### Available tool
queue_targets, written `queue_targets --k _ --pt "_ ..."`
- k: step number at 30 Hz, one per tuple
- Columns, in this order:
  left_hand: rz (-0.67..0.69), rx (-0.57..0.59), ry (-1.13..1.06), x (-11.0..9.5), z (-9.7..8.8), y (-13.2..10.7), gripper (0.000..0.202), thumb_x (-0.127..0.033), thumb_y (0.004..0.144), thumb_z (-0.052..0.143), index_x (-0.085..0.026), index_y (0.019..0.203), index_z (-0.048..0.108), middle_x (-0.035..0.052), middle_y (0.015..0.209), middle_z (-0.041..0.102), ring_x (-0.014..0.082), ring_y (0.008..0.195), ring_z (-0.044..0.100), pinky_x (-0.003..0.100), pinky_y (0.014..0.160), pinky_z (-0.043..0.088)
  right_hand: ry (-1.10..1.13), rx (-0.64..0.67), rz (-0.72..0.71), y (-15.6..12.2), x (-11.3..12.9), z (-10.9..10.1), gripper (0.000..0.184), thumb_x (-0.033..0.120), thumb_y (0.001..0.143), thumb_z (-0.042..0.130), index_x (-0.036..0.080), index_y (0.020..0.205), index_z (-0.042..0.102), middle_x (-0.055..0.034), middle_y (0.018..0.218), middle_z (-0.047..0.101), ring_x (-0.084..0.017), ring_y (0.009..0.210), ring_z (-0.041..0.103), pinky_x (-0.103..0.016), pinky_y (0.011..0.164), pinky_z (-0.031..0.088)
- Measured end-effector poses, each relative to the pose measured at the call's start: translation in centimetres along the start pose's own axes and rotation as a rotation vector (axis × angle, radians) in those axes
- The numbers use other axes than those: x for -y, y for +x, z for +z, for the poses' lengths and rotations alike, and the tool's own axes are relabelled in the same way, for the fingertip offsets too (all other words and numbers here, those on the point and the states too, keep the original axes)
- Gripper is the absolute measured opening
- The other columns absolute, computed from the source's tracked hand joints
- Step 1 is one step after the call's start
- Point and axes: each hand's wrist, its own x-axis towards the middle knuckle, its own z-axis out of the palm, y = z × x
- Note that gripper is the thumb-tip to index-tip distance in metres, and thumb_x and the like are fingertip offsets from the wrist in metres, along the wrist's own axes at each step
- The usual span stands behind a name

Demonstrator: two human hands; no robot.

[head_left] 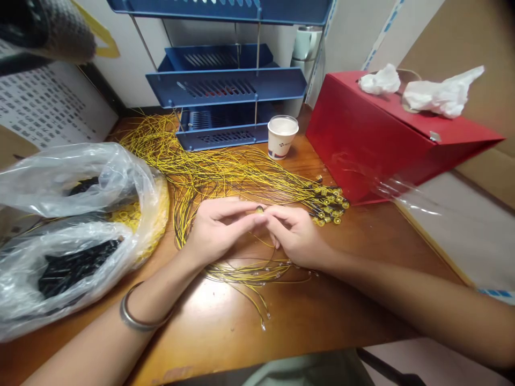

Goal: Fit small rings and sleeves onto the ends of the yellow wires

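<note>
My left hand (pixel 215 228) and my right hand (pixel 298 236) meet above the table, fingertips pinched together. Between them is a small yellow-and-black cap (pixel 259 210); the fingers cover most of it. A thin wire hangs below my right fingers, and I cannot tell exactly how it joins the cap. Just in front of my hands lie yellow and black wires (pixel 241 273) with small clear tips. Behind them spreads a large bundle of similar wires (pixel 225 169), its right ends fitted with yellow and black caps (pixel 328 203).
Clear plastic bags (pixel 148 185) at the left hold black tube-like pieces (pixel 80 265) and yellow ring-like pieces (pixel 126 217). A blue tray rack (pixel 225 88) and a paper cup (pixel 282 139) stand at the back. The red box (pixel 362 128) on the right carries crumpled tissues (pixel 440 94).
</note>
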Motion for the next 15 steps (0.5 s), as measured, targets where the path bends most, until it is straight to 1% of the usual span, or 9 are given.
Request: queue_targets --k 3,6,9,12,15 --pt "0.068 0.043 0.018 0.1 -0.3 0.0 0.017 -0.026 0.081 0.075 -0.014 0.092 0.079 0.0012 0.061 0.065 0.0088 0.053 0.054 0.021 0.052 0.042 -0.098 -0.015 -0.103 0.0 0.0 0.1 0.027 0.017 0.095 0.049 0.015 0.069 0.056 0.0045 0.058 0.047 -0.007 0.054 0.043 -0.021 0.056 0.036" --pt "0.061 0.107 0.011 -0.1 -0.4 -0.1 0.023 -0.027 0.085 0.072 -0.015 0.103 0.077 0.0013 0.064 0.063 0.0095 0.058 0.056 0.021 0.056 0.044 -0.140 -0.007 -0.138 -0.1 0.0 0.0 0.030 0.016 0.095 0.049 0.015 0.065 0.053 0.0032 0.061 0.048 -0.008 0.058 0.044 -0.022 0.057 0.035" --pt "0.045 0.116 -0.008 -0.4 -0.3 -0.3 0.022 -0.027 0.086 0.070 -0.014 0.102 0.078 0.0022 0.065 0.065 0.0098 0.058 0.057 0.021 0.056 0.044 -0.081 -0.005 -0.111 -0.3 0.0 0.0 0.027 0.019 0.095 0.051 0.015 0.068 0.056 0.0043 0.059 0.047 -0.007 0.053 0.041 -0.021 0.051 0.033" --pt "0.027 0.091 -0.018 -0.7 0.0 -0.4 0.019 -0.025 0.085 0.071 -0.016 0.099 0.079 0.0018 0.065 0.068 0.0091 0.054 0.056 0.021 0.053 0.043 -0.014 -0.009 -0.063 -0.4 0.0 0.0 0.020 0.022 0.095 0.053 0.015 0.079 0.062 0.0054 0.059 0.048 -0.006 0.047 0.039 -0.020 0.045 0.030" --pt "-0.044 0.090 -0.031 -1.0 0.2 -0.5 0.019 -0.026 0.085 0.070 -0.016 0.098 0.079 0.0020 0.065 0.069 0.0095 0.054 0.056 0.021 0.052 0.042 -0.010 0.009 -0.020 -0.5 0.3 -0.1 0.020 0.023 0.095 0.053 0.014 0.080 0.063 0.0050 0.058 0.048 -0.006 0.046 0.040 -0.020 0.044 0.031"
